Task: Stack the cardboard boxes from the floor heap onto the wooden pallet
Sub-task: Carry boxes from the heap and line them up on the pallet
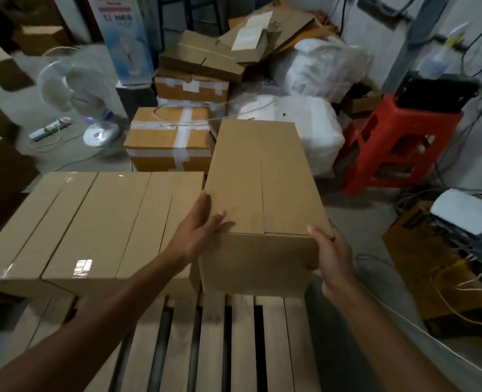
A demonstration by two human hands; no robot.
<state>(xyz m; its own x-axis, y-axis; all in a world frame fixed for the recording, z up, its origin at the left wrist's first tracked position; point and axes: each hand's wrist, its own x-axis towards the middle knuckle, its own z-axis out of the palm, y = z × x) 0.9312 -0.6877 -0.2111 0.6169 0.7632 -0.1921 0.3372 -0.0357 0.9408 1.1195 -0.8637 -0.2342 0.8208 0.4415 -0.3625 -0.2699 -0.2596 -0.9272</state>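
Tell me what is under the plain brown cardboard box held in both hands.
The slatted wooden pallet lies under the brown cardboard box, which hides the boards beneath and whether it touches them.

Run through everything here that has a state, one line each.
held box: flaps closed, between both hands, beside the row.
left hand: fingers flat on its near left corner.
right hand: grips its near right corner.
row of boxes: taped shut, on the wooden pallet.
wooden pallet: near slats bare.
fan: upright on floor.
red stool: upright.
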